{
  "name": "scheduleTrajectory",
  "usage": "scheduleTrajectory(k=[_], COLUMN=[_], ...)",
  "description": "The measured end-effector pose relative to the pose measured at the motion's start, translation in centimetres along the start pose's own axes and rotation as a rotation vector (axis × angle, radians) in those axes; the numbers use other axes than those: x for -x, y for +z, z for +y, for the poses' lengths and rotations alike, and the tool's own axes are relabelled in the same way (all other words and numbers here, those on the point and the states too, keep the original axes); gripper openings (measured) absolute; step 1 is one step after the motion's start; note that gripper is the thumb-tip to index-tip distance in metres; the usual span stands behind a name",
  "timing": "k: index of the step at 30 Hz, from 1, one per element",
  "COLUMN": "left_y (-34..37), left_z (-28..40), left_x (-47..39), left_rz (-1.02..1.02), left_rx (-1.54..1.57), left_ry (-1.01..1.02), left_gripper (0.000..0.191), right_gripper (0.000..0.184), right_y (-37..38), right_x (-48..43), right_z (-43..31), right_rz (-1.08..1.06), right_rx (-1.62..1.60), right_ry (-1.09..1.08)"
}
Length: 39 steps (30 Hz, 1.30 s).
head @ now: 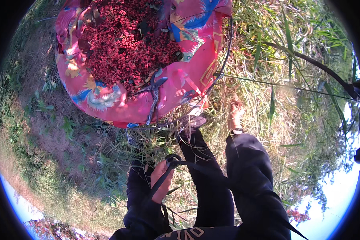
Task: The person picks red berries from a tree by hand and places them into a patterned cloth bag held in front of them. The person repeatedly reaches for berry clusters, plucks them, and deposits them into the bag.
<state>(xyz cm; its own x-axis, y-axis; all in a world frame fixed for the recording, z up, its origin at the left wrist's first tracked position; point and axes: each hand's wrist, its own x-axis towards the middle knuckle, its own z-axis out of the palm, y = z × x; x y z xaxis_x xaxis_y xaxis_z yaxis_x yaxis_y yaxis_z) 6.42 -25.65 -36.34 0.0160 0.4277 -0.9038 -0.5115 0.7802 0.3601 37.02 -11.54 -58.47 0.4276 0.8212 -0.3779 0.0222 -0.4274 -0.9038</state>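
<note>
Before me on the ground lies a pink patterned cloth (186,78) with raised edges, holding a heap of small red berries on stems (120,45). A pair of pruning shears (154,90) rests on its near edge. My left hand (162,181), low in the picture, is closed around a dark strap (195,165) with a buckle or ring, which runs across my body toward the right sleeve. My right hand (236,110) is at the right of the cloth, over dry grass; its fingers look curled, and whether they hold anything is unclear.
A thin dark rim or cord (226,57) curves along the cloth's right edge. A bent woody stem (318,64) and green blades reach in from the right. Tall grass (273,120) surrounds my right hand. My legs (210,180) and a shoe (193,121) are just below the cloth.
</note>
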Motion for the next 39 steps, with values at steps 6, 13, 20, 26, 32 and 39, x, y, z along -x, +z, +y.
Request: scheduleTrajectory(k=[6,13,20,26,32,39], left_y=[0.1,0.5,1.3,2.0,2.6,3.2], left_z=[0.0,-0.2,-0.9,-1.0,1.6,3.8], left_x=[-0.6,-1.3,-2.5,-3.3,-2.6,-2.0], left_rz=[-0.029,-0.002,-0.100,-0.034,-0.039,0.001], left_rx=[0.451,0.160,0.254,0.297,0.033,0.056], left_ry=[-0.019,-0.040,0.065,0.014,0.014,-0.094], left_gripper=[0.022,0.022,0.024,0.019,0.024,0.025], right_gripper=[0.015,0.019,0.013,0.019,0.019,0.018], right_y=[-2.4,-3.7,-2.7,-0.4,6.5,9.1], right_x=[3.5,7.4,13.3,-0.2,-15.5,-17.5], right_z=[-6.5,-12.8,-30.2,-26.0,-11.8,-8.2], right_rz=[0.042,0.075,-0.049,-0.034,-0.210,-0.210], right_rx=[0.048,0.269,0.256,-0.048,-0.122,0.173], right_ry=[0.188,0.058,-0.203,-0.107,-0.217,-0.146])
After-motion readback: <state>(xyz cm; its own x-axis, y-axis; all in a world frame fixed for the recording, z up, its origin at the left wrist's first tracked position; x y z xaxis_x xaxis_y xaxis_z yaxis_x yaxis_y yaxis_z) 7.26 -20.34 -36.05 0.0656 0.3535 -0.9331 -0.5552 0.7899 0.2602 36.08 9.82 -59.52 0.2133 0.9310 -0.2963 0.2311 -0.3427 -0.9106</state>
